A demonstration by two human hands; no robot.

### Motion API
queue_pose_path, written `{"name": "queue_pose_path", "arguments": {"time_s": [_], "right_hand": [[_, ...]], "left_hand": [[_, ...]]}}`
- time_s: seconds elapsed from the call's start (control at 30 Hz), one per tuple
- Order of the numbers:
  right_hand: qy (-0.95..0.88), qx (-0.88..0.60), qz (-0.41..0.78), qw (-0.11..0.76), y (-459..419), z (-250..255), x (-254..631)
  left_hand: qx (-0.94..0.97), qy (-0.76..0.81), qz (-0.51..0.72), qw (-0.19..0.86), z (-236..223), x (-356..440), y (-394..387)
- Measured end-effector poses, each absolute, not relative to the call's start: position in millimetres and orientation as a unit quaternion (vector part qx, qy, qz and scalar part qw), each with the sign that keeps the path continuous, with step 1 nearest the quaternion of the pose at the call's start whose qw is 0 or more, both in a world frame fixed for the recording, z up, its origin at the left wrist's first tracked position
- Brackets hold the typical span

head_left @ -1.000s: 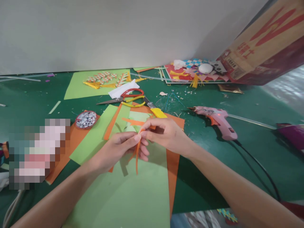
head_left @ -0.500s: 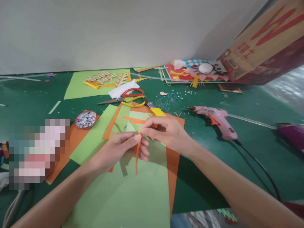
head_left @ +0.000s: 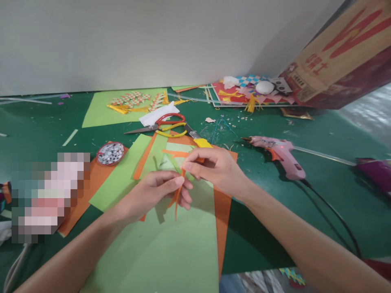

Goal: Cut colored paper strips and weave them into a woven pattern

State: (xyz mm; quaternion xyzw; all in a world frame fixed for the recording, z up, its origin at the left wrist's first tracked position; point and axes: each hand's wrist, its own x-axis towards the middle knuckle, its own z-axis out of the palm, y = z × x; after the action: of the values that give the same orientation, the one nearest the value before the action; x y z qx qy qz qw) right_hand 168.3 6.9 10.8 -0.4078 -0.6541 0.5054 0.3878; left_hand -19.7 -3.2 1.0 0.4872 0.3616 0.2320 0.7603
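Note:
Narrow orange paper strips [head_left: 176, 203] hang down between my hands, with a green strip crossing them higher up. My left hand [head_left: 161, 189] pinches the strips between thumb and forefinger, its other fingers behind them. Just above, my right hand [head_left: 210, 165] grips the upper end of the strips with thumb and fingertip. How the strips are joined there is hidden by my fingers. Below lies a light green paper sheet [head_left: 165, 252], with an orange sheet [head_left: 224, 228] showing under its right edge. More strips lie on the papers behind my hands.
Scissors [head_left: 157, 127] and a yellow-handled cutter [head_left: 202, 142] lie beyond my hands. A pink glue gun [head_left: 277, 152] with a cord rests at right. A round dish of googly eyes [head_left: 110, 154] sits at left. Woven paper pieces [head_left: 131, 100] and a paper bag [head_left: 342, 61] stand farther back.
My right hand has shifted slightly along the strips and a little more orange shows between my fingertips. The hanging strip ends and the green strip have changed angle slightly.

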Motion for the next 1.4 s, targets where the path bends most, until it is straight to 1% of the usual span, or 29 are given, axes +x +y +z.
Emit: {"name": "queue_pose_path", "arguments": {"time_s": [0.37, 0.6, 0.93, 1.23, 1.4], "right_hand": [[-0.638, -0.417, 0.500, 0.410, 9.0, 12.0, 169.4], [-0.656, -0.429, 0.490, 0.382, 6.6, 9.4, 167.4], [-0.661, -0.430, 0.491, 0.370, 6.4, 7.9, 167.6], [-0.671, -0.420, 0.493, 0.362, 7.1, 7.9, 166.1], [-0.671, -0.420, 0.489, 0.366, 6.0, 7.0, 166.5]], "left_hand": [[0.499, 0.351, 0.222, 0.761, 1.7, -19.6, -3.4], [0.496, 0.371, 0.216, 0.755, 1.6, -19.9, -2.9], [0.472, 0.357, 0.239, 0.770, -2.3, -19.4, -3.7], [0.498, 0.392, 0.266, 0.727, 3.4, -16.5, -4.1], [0.498, 0.385, 0.264, 0.731, 3.1, -16.7, -4.5]]}}
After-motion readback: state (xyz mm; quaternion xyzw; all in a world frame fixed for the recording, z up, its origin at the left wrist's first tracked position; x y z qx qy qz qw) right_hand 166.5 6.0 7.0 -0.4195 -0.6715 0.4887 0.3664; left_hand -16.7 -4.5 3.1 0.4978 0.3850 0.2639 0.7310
